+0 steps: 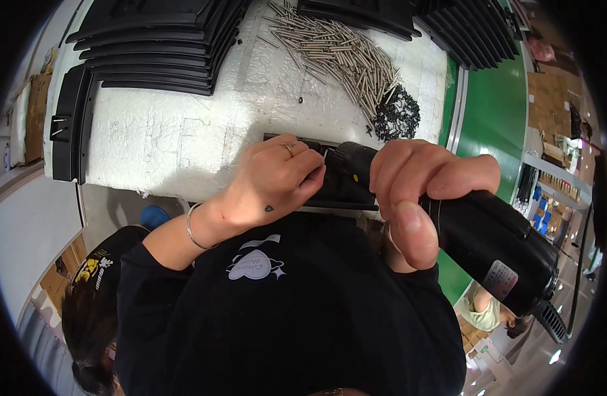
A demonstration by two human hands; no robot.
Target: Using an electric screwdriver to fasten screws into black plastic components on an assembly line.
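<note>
Right hand (430, 181): wrapped round black driver (485, 241), I think to steady it | left hand (277, 173): curled over black part (348, 189) on tabletop (151, 142); I can't tell its pinch | metal pins (346, 58): near, maybe for easy reach

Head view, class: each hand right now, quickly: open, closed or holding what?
Left hand: closed, over the black part; whether it holds anything cannot be told.
Right hand: closed around the black power tool.
</note>
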